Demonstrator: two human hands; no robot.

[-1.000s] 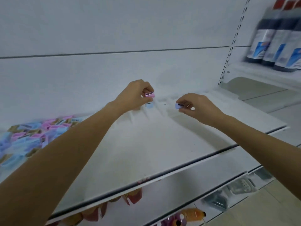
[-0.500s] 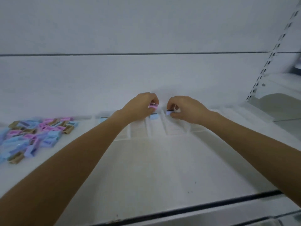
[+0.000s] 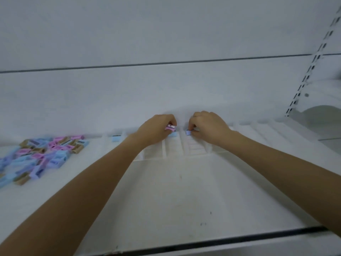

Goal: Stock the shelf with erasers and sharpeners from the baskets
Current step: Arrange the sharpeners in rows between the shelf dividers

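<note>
Head view: at the back of the shelf [image 3: 166, 209], the left hand [image 3: 156, 130] pinches a pink sharpener [image 3: 170, 127] just above a blue sharpener [image 3: 173, 134] already slotted in the white divider tray [image 3: 193, 150]. The right hand [image 3: 208, 128] grips a lilac sharpener [image 3: 188, 133] in its fingers at the next slot. The slots look narrow, so a tilted piece could jam or topple. The loose pile of sharpeners [image 3: 40, 156] lies well to the left.

Your hands over the divider tray [image 3: 173, 152], frame centre.
Left hand [image 3: 156, 129] holds the left sharpener [image 3: 170, 127], right hand [image 3: 208, 126] the right sharpener [image 3: 188, 133] beside it; the sharpener pile [image 3: 36, 156] lies on the shelf [image 3: 166, 200], centre left.
</note>
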